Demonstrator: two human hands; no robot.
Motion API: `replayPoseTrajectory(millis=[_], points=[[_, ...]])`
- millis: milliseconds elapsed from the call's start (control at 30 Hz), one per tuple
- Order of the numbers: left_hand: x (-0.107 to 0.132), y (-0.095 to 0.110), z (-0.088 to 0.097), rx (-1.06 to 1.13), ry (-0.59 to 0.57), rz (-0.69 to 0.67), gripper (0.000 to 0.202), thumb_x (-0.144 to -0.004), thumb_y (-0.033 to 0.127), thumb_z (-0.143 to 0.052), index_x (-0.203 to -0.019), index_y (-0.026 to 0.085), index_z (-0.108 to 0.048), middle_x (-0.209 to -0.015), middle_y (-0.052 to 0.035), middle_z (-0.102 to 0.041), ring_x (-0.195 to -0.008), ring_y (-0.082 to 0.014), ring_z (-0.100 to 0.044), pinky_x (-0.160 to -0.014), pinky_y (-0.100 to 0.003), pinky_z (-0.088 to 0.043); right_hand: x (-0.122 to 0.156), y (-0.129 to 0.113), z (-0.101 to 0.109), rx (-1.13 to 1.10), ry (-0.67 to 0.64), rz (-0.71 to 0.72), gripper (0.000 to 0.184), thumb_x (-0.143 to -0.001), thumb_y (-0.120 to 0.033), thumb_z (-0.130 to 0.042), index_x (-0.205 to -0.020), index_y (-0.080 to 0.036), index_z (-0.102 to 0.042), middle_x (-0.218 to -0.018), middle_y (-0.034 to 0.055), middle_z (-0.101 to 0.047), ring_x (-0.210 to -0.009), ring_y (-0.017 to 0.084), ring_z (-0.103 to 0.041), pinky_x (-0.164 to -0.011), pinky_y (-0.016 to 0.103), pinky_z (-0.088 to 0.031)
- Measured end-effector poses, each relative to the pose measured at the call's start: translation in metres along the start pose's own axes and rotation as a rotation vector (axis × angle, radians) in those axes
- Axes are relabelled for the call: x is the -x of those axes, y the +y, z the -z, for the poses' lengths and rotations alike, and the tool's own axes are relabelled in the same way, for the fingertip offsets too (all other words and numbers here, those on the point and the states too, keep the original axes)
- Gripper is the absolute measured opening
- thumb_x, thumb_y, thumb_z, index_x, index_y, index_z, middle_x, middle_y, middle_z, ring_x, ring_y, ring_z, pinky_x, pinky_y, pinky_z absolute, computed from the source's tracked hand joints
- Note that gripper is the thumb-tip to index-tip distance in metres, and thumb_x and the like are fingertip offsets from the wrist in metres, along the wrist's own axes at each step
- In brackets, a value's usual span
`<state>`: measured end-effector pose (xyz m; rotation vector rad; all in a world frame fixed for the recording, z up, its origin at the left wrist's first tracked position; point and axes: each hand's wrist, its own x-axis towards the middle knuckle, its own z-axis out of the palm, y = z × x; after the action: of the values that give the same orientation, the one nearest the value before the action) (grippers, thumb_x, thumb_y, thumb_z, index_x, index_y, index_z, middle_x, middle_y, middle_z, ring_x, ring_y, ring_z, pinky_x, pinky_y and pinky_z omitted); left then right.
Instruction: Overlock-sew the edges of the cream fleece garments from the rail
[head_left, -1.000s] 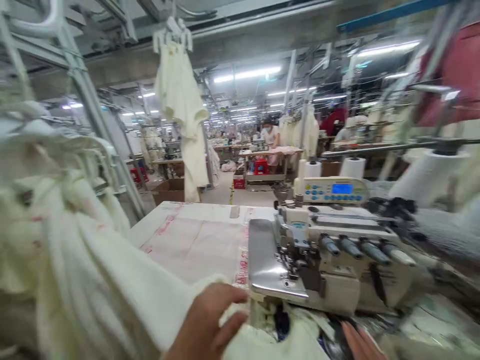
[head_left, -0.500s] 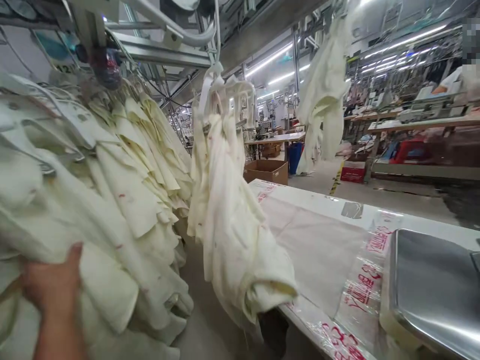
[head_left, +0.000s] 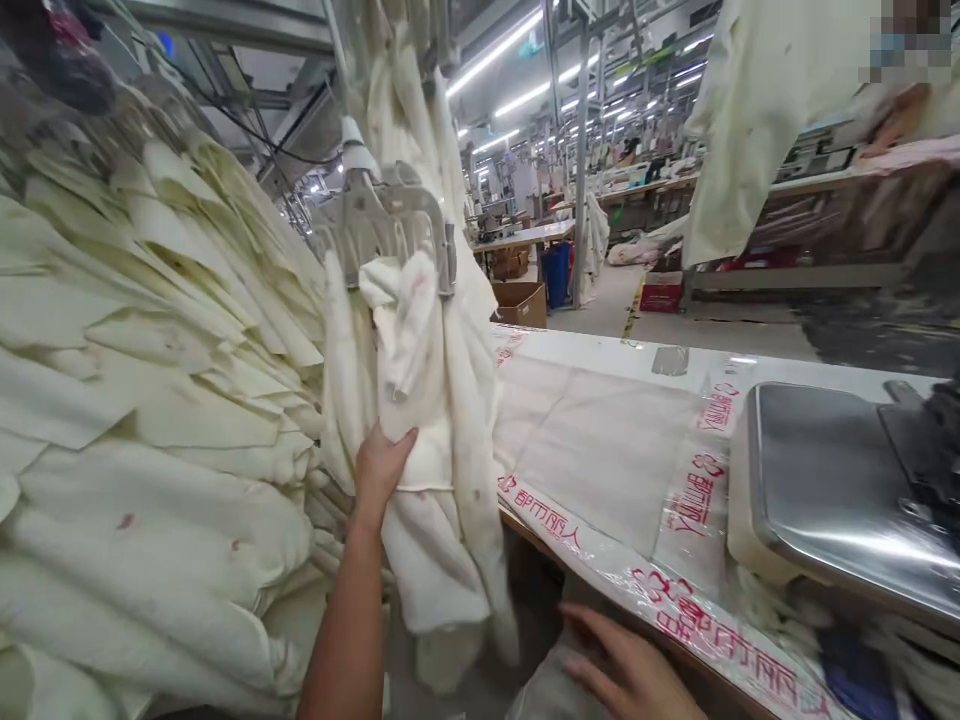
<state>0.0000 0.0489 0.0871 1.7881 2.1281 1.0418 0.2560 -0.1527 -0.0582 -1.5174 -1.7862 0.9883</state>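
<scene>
Cream garment pieces [head_left: 424,450] with small reddish marks hang from a grey clip hanger [head_left: 412,215] in the middle of the head view. My left hand [head_left: 382,465] grips their left side at mid-height, thumb up against the cloth and the other fingers mostly hidden. At the bottom, my right hand [head_left: 630,665] is slightly blurred, its fingers stretched out and apart beside the table's front edge. Whitish fabric [head_left: 555,680] shows just left of those fingers; whether they touch it is unclear.
Dense rows of cream garments [head_left: 150,480] hang on the left. On the right, a white table [head_left: 600,350] covered with red-printed plastic carries a sewing machine with a shiny metal bed [head_left: 832,460]. Behind stand a cardboard box [head_left: 521,303] and a blue bin [head_left: 556,272].
My left hand has gone from the left-hand garments to the pieces on the middle hanger. My right hand has come into view at the bottom. The view has shifted right.
</scene>
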Motion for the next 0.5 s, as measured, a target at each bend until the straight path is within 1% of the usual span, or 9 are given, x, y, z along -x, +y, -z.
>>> replayPoseTrajectory(millis=[100,167,200,267,333,367,400,467,500], points=[[0.02,0.027,-0.006,0.012,-0.066,-0.041,0.055,-0.072,0.05,-0.059,-0.109,0.009,-0.059,-0.107,-0.0241,-0.064,-0.107,-0.0391,-0.057,-0.087,-0.048,-0.044,-0.026,-0.008,-0.048,-0.053,-0.101,-0.004,0.08,-0.065,-0.029,-0.068,-0.138,-0.014,-0.039,-0.142,0.0136,-0.037,-0.131,0.029,-0.035,-0.108,0.042,-0.029],[0.043,0.038,-0.003,0.049,-0.12,-0.097,0.061,-0.076,0.053,-0.054,-0.119,0.009,-0.053,-0.115,-0.0227,-0.061,-0.113,-0.0356,-0.054,-0.092,-0.046,-0.043,-0.04,-0.013,-0.085,-0.051,-0.07,-0.016,0.104,-0.051,-0.024,-0.074,-0.143,-0.009,-0.027,-0.148,0.0158,-0.018,-0.137,0.031,-0.017,-0.112,0.047,-0.013],[0.055,0.04,0.0,0.092,-0.178,-0.153,0.063,-0.079,0.055,-0.049,-0.125,0.011,-0.048,-0.12,-0.0196,-0.059,-0.116,-0.031,-0.052,-0.094,-0.041,-0.043,-0.047,-0.014,-0.102,-0.096,-0.02,-0.023,0.107,-0.046,-0.022,-0.075,-0.142,-0.007,-0.029,-0.148,0.017,-0.017,-0.137,0.033,-0.014,-0.112,0.049,-0.007],[0.074,0.035,0.006,0.265,-0.405,-0.316,0.071,-0.082,0.062,-0.04,-0.136,0.015,-0.035,-0.132,-0.0142,-0.051,-0.122,-0.0234,-0.048,-0.099,-0.033,-0.041,-0.058,-0.011,-0.127,-0.263,0.084,-0.024,0.09,-0.052,-0.027,-0.07,-0.135,-0.007,-0.042,-0.145,0.0177,-0.028,-0.135,0.034,-0.022,-0.112,0.048,-0.01],[0.081,0.018,0.01,0.484,-0.621,-0.4,0.083,-0.079,0.071,-0.035,-0.141,0.016,-0.025,-0.14,-0.0135,-0.041,-0.125,-0.0232,-0.045,-0.101,-0.032,-0.04,-0.064,-0.001,-0.134,-0.421,0.152,-0.027,0.061,-0.068,-0.037,-0.055,-0.122,-0.009,-0.056,-0.132,0.0168,-0.05,-0.125,0.03,-0.042,-0.107,0.042,-0.028],[0.08,0.006,0.01,0.561,-0.621,-0.36,0.086,-0.078,0.073,-0.034,-0.142,0.016,-0.024,-0.142,-0.0144,-0.038,-0.126,-0.0245,-0.043,-0.102,-0.034,-0.039,-0.065,0.007,-0.131,-0.462,0.178,-0.041,0.054,-0.075,-0.042,-0.046,-0.115,-0.009,-0.062,-0.122,0.016,-0.059,-0.117,0.029,-0.05,-0.101,0.039,-0.036],[0.077,-0.009,0.007,0.595,-0.544,-0.274,0.087,-0.078,0.074,-0.032,-0.141,0.015,-0.023,-0.143,-0.0154,-0.035,-0.128,-0.0256,-0.04,-0.103,-0.036,-0.038,-0.065,0.016,-0.125,-0.484,0.199,-0.067,0.053,-0.078,-0.046,-0.039,-0.107,-0.01,-0.065,-0.111,0.0152,-0.065,-0.109,0.028,-0.056,-0.096,0.038,-0.042],[0.071,-0.04,-0.005,0.541,-0.276,-0.051,0.081,-0.082,0.068,-0.029,-0.14,0.012,-0.023,-0.144,-0.0169,-0.032,-0.134,-0.0256,-0.031,-0.108,-0.038,-0.032,-0.059,0.037,-0.106,-0.522,0.258,-0.145,0.058,-0.079,-0.055,-0.034,-0.093,-0.011,-0.069,-0.092,0.0134,-0.07,-0.096,0.03,-0.062,-0.086,0.039,-0.048],[0.07,-0.056,-0.014,0.503,-0.195,0.023,0.076,-0.085,0.064,-0.03,-0.139,0.011,-0.022,-0.145,-0.0178,-0.031,-0.136,-0.0254,-0.026,-0.11,-0.039,-0.028,-0.054,0.046,-0.095,-0.531,0.291,-0.189,0.059,-0.08,-0.057,-0.033,-0.086,-0.012,-0.069,-0.084,0.0126,-0.07,-0.09,0.031,-0.064,-0.08,0.04,-0.05]])
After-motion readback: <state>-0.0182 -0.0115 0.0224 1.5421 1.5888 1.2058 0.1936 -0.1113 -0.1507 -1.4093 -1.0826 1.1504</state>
